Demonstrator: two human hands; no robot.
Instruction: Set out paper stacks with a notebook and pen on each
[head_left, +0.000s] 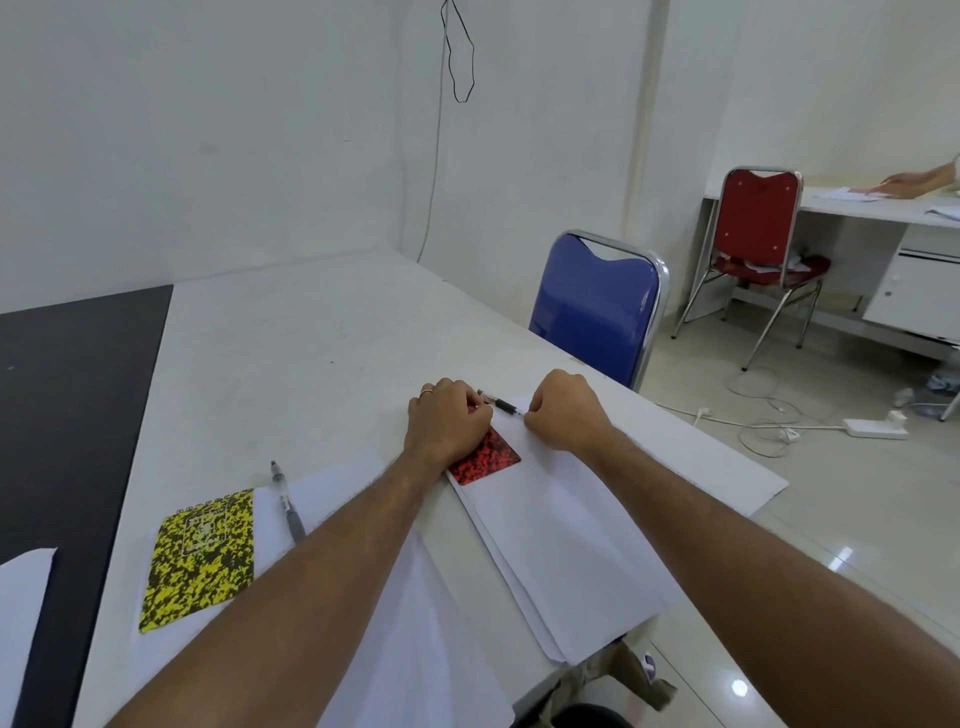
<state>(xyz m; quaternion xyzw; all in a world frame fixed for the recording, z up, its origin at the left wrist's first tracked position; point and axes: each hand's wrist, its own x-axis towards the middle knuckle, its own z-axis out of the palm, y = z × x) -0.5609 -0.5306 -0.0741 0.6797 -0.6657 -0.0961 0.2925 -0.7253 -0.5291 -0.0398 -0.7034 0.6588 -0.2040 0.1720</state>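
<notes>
Two stacks: left paper stack at seven o'clock from the hands, right paper stack directly beneath them.
Left set: yellow notebook lying flat on its stack, grey pen just beside it toward two o'clock; looks finished.
Right set: red notebook on the far end of its stack, mostly covered by the left hand.
Left hand: curled narrow, resting on the red notebook, fingertips at the near end of the black pen.
Right hand: closed to a pinch on the black pen at its three o'clock end.
Pen position: at twelve o'clock on the stack, close to the table edge.
Risk, pen: likely to roll off toward two o'clock if released askew.
Risk, sheets: top pages apt to skew under forearm drag.
Risk, notebook: could slide off-square under the pressing palm.
</notes>
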